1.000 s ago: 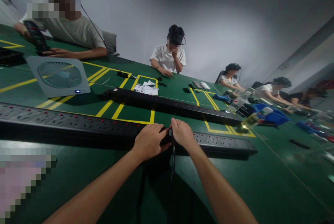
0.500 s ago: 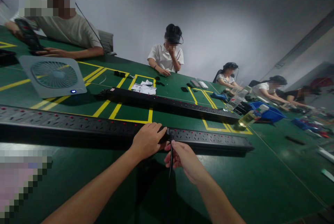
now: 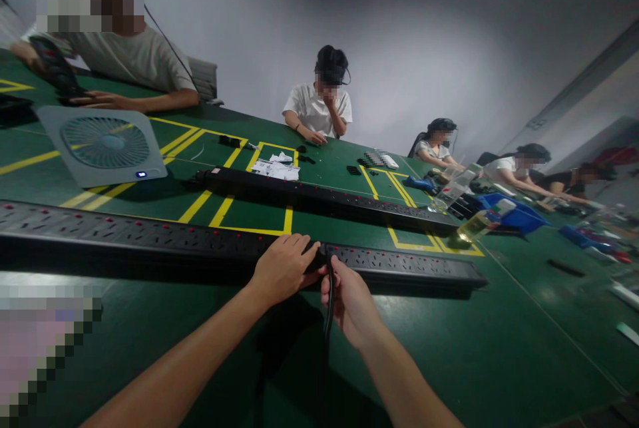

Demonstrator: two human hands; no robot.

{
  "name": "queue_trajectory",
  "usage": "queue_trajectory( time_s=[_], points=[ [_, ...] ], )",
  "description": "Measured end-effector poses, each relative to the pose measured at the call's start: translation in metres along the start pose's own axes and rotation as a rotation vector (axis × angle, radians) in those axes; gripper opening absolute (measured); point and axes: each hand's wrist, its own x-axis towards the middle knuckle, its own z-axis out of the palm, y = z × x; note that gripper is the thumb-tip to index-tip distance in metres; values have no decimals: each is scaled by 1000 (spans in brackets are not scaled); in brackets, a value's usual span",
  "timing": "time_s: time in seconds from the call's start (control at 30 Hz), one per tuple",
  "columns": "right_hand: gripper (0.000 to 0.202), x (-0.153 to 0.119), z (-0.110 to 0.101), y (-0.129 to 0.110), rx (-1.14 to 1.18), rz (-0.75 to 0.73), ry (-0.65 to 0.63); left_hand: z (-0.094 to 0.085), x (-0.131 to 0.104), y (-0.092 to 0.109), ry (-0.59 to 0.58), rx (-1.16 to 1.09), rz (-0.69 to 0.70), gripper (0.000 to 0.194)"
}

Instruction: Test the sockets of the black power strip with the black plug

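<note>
A long black power strip [image 3: 164, 236] with rows of sockets and small red parts lies across the table in front of me. My left hand [image 3: 285, 263] is closed over the strip near its right part, its fingers on the top and the thumb on the near side. Just right of it, my right hand [image 3: 352, 291] pinches a black power cord [image 3: 329, 308] close under the strip. At the cord's upper end a dark plug seems to sit at the sockets, partly hidden by my fingers. The cord hangs down toward me.
Behind lies a second black power strip [image 3: 319, 196]. A white fan [image 3: 112, 145] stands at the left, near a co-worker. White paper scraps [image 3: 276, 167], a bottle of yellowish liquid [image 3: 472, 229] and a blue bin [image 3: 516, 214] are farther back. Several people sit around the green table.
My right hand has shifted slightly up and right along the cord, its fingers closing more around it. My left hand and the strip stay put.
</note>
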Motion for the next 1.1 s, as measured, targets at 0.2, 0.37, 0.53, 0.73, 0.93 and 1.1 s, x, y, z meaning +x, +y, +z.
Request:
queue_trajectory(
  time_s=[0.2, 0.37, 0.53, 0.73, 0.93, 1.1],
  points=[
    [31, 0, 6, 2, -44, -126, 27, 1, 0, 0, -17, 28, -5, 46],
    [31, 2, 8, 3, -48, -179, 40, 1, 0, -1, -6, 0, 2, 45],
    [32, 2, 7, 5, -54, -207, 40, 2, 0, -1, 2, 4, 7, 44],
    [34, -8, 4, 2, -91, -284, -6, 1, 1, 1, 9, 13, -13, 44],
    [35, -8, -3, 6, -96, -264, 21, 3, 2, 2, -2, 14, -27, 45],
    [35, -8, -10, 3, -60, -252, 56, 2, 2, 2, -10, 12, -39, 46]
  ],
)
